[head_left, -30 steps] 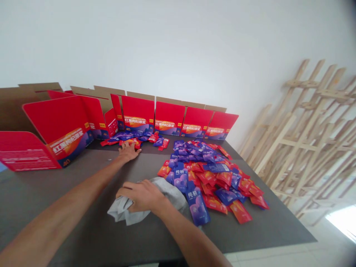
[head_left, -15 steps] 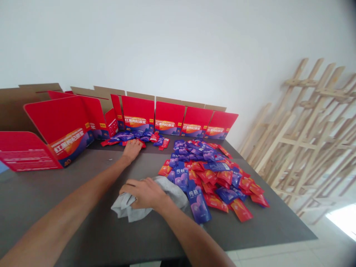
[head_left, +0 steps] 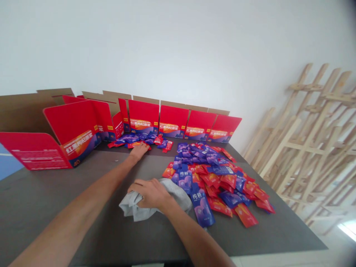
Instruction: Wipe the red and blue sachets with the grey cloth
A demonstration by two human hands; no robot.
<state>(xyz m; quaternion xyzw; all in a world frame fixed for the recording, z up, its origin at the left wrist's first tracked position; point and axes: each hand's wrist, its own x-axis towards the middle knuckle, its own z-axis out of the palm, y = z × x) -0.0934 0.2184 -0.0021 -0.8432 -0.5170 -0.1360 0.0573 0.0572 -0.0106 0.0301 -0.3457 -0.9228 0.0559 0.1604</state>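
Note:
My left hand point(head_left: 139, 150) reaches to the small far pile of pouches point(head_left: 130, 138). Its fingers are bent over a red pouch point(head_left: 133, 145) at the pile's front edge, and their tips are partly hidden. Nearer to me, my right hand point(head_left: 152, 193) is closed on a crumpled light grey cloth point(head_left: 178, 194) that lies on the dark table point(head_left: 97, 193). Just right of the cloth spreads a large heap of red and purple pouches point(head_left: 214, 178). A purple pouch point(head_left: 202, 207) lies at its near edge, close to the cloth.
Red open-topped cartons point(head_left: 143, 115) line the table's back edge against a white wall point(head_left: 178, 52). A larger open carton point(head_left: 36, 150) stands at the left. Wooden easels point(head_left: 303, 148) lean beyond the table's right edge. A small scrap point(head_left: 116, 160) lies on the tabletop.
The view has turned slightly left, so everything sits farther right in the picture. Both hands keep about the same places, the left at the far pile and the right on the cloth.

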